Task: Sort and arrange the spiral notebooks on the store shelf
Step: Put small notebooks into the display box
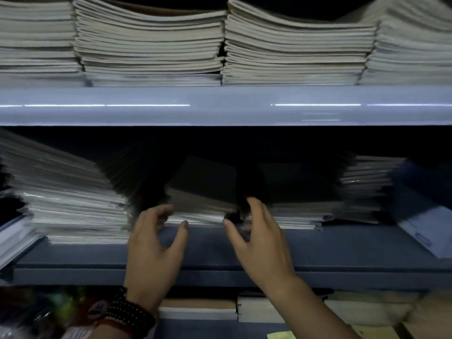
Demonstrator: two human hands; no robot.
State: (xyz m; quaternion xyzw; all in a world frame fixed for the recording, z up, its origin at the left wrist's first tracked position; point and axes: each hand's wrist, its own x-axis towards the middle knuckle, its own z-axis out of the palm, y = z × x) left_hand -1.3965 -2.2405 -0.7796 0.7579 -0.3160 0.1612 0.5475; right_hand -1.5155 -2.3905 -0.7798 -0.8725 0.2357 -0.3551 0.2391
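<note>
A small stack of dark-covered notebooks [203, 192] sits in the middle of the blue-grey middle shelf [342, 248]. My left hand [154, 248] is at the stack's left front corner, fingers spread, thumb touching its lower edge. My right hand [259, 238] is at the stack's right side, fingers spread against the gap between this stack and a lower stack [298, 214] to its right. Neither hand clearly grips anything. The stack's far end is lost in the dark.
A tall leaning stack [68, 199] stands at the left, another stack [364, 184] at the right, with a slanted white booklet [423, 231] beyond. The upper shelf [220, 106] carries several stacks. Boxes and notebooks lie below.
</note>
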